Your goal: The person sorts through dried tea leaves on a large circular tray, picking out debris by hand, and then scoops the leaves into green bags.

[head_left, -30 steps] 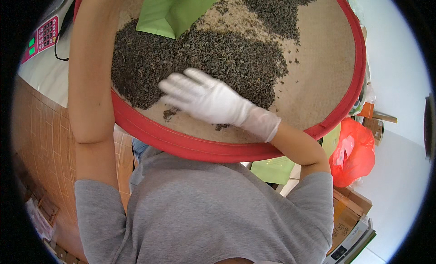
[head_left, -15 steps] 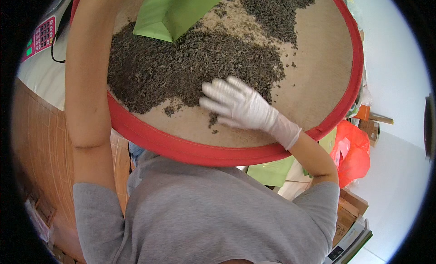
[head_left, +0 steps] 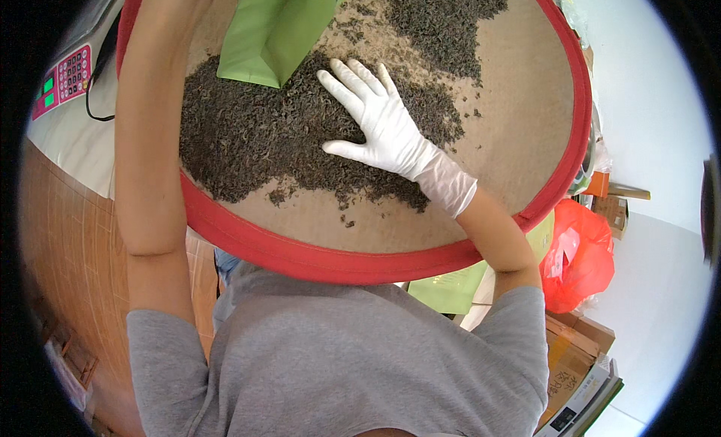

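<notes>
A large round tray with a red rim (head_left: pixel 315 269) holds a wide heap of dark dried leaves (head_left: pixel 255 136) that look like loose tea. My right hand (head_left: pixel 379 129), in a white glove, lies over the heap with its fingers spread and nothing held. Left of it, the folded end of a green bag (head_left: pixel 274 35) reaches down onto the leaves from the upper edge. My bare left forearm (head_left: pixel 154 136) crosses the tray's left side and runs out at the top, so the left hand is cut off. A second patch of leaves (head_left: pixel 447 27) lies farther back.
On a pale table at the left stands a pink keypad device (head_left: pixel 71 72) with a black cable (head_left: pixel 90 102). Right of the tray are a red plastic bag (head_left: pixel 578 257), cardboard boxes (head_left: pixel 567 358) and a white wall (head_left: pixel 661 136). More green packaging (head_left: pixel 447 288) shows under the rim.
My right hand has moved forward from the near edge of the heap onto the leaves, its fingers spreading. The green bag's lower end has come slightly nearer.
</notes>
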`<state>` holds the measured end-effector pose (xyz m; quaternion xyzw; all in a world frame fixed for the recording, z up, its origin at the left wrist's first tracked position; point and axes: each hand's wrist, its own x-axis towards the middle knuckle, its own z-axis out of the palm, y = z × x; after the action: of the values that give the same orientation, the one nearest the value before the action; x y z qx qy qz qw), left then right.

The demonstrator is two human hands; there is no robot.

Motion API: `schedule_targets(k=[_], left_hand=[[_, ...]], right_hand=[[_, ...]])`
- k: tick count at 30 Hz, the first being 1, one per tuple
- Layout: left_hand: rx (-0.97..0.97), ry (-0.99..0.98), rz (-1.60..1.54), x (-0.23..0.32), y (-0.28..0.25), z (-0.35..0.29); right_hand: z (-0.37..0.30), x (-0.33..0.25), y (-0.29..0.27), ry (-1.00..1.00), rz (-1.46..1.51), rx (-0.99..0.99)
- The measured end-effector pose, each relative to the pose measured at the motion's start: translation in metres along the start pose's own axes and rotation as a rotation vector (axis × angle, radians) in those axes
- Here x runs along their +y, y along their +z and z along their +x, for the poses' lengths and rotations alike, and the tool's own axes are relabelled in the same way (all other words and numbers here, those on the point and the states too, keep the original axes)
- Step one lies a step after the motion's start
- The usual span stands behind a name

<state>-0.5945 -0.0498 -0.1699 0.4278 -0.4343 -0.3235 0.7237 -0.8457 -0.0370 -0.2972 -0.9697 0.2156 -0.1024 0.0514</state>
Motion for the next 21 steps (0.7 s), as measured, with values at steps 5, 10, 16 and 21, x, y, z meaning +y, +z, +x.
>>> schedule_targets(k=[5,10,16,21], left_hand=[[-0.067,0.166,0.112,-0.005,-0.002,-0.003],[-0.127,0.109,-0.074,-0.004,-0.007,-0.003],[-0.084,0.133,-0.046,-0.004,-0.006,-0.006],[0.047,0.166,0.175,0.01,-0.005,-0.013]], right_hand=[[0.027,-0.03,0.013,-0.022,-0.094,0.064],[-0.003,-0.084,0.029,-0.046,0.063,-0.102],[0.007,-0.039,0.012,-0.078,0.165,0.218],[0.053,0.032,0.022,0.184,0.345,0.127]])
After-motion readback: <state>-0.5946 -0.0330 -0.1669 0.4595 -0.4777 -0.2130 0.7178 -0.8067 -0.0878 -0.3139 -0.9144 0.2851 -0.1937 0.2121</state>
